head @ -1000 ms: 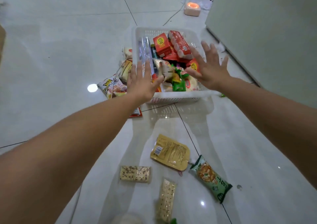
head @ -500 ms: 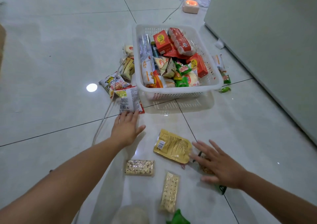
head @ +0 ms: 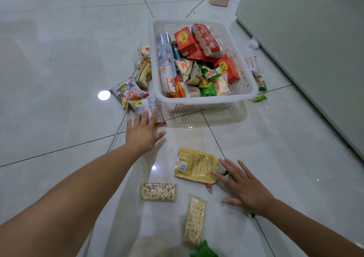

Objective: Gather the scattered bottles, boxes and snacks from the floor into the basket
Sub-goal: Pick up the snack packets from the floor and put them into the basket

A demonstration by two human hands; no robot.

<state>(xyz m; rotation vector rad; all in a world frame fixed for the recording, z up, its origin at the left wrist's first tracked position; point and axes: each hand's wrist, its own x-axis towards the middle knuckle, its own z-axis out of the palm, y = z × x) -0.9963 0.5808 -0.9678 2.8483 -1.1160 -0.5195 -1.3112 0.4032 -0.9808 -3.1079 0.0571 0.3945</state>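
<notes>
White perforated plastic basket (head: 204,104) is well filled; several packets remain on the grey tiled floor (head: 59,59). Our left hand (head: 142,132) and right hand (head: 245,187) reach with fingers spread, grasping nothing.

Snack packets (head: 196,165) scattered beside full white basket (head: 204,104).

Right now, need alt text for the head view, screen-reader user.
Seen from above, a person's left hand reaches onto a snack packet beside a white basket full of snacks, while the right hand lies flat over a green packet next to a yellow pouch. Two cracker packs lie on the tiled floor nearby.
</notes>
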